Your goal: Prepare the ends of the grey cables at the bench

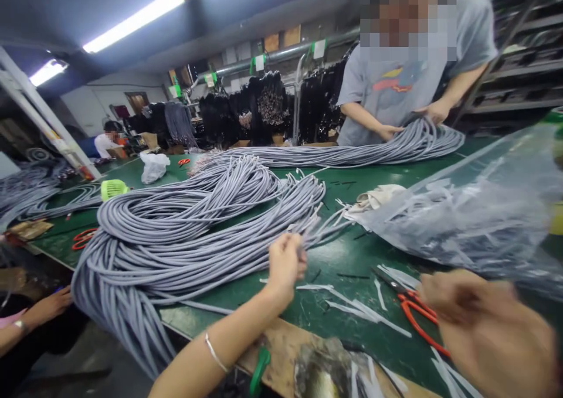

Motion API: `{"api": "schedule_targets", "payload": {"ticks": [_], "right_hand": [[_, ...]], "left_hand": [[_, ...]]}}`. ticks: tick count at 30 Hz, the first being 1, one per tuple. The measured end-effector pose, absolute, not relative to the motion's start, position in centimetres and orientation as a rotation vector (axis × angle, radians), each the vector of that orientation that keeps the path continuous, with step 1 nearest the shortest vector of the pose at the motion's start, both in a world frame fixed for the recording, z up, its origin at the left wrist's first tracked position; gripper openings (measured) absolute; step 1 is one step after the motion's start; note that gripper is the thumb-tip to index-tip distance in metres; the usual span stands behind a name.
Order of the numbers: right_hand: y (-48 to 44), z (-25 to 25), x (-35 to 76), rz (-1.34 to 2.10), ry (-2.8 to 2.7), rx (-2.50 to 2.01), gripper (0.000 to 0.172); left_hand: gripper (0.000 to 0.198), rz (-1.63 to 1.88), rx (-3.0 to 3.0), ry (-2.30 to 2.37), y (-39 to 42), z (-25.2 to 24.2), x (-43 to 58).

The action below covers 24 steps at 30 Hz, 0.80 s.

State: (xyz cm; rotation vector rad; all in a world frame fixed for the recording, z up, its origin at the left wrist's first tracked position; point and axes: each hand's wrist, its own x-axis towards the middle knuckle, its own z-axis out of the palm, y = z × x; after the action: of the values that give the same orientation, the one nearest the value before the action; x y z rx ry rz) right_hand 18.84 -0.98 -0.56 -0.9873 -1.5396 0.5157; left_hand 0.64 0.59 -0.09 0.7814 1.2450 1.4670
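My left hand (287, 263) is closed, thumb and fingers pinched on what looks like a grey cable (328, 234) at the edge of a big coiled bundle of grey cables (176, 257). Pale cable ends stick out just beyond those fingers. Smeared by motion, my right hand (488, 333) is raised at the lower right with its fingers partly curled; whether anything is in it does not show. Nearest to it lies a pair of scissors with orange-red handles (416, 316), partly behind the hand. White strips (365, 313) are scattered on the green table between my hands.
Across the green table (343, 269), a co-worker (409, 93) handles another cable bundle (352, 152). A clear plastic bag (475, 210) of white strips fills the right side, beside a pale cloth (378, 199). Another person's hand (55, 304) is at the lower left, near red-handled scissors (83, 240).
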Motion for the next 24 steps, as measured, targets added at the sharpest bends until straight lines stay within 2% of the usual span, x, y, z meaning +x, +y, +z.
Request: {"api": "schedule_targets", "payload": {"ticks": [1, 2, 5, 7, 9, 11, 15, 19, 24], "right_hand": [[-0.8, -0.6, 18.4, 0.659, -1.403, -0.993, 0.04], [-0.7, -0.8, 17.8, 0.779, -1.301, -1.0, 0.036], [-0.4, -1.8, 15.9, 0.938, -1.225, -1.131, 0.058], [-0.4, -2.6, 14.9, 1.03, -1.224, -1.149, 0.065], [-0.5, -3.1, 14.5, 1.168, -1.244, -1.116, 0.06], [-0.7, -3.4, 14.4, 1.275, -1.261, -1.069, 0.047], [-1.3, -2.7, 14.8, 1.17, -1.344, -1.049, 0.032], [-1.5, -1.7, 15.2, 1.031, -1.435, -1.15, 0.036], [-1.0, -2.1, 15.3, 1.081, -1.443, -1.188, 0.04]], "left_hand": [[0.03, 1.44, 0.826, 1.223, 0.5, -0.3, 0.9], [0.031, 1.418, 0.892, 1.206, 0.4, -0.5, 1.2], [0.038, 1.387, 1.037, 1.184, -0.4, -1.0, 2.0], [0.041, 1.346, 1.084, 1.187, -0.9, -1.3, 2.4], [0.042, 1.276, 1.124, 1.2, -1.2, -1.5, 2.6], [0.043, 1.217, 1.151, 1.214, -1.3, -1.9, 2.8], [0.042, 1.19, 1.16, 1.201, -1.2, -2.5, 2.8], [0.046, 1.257, 0.986, 1.125, -1.0, -1.8, 2.7], [0.054, 1.243, 0.737, 1.002, -1.1, -0.3, 2.4]]}}
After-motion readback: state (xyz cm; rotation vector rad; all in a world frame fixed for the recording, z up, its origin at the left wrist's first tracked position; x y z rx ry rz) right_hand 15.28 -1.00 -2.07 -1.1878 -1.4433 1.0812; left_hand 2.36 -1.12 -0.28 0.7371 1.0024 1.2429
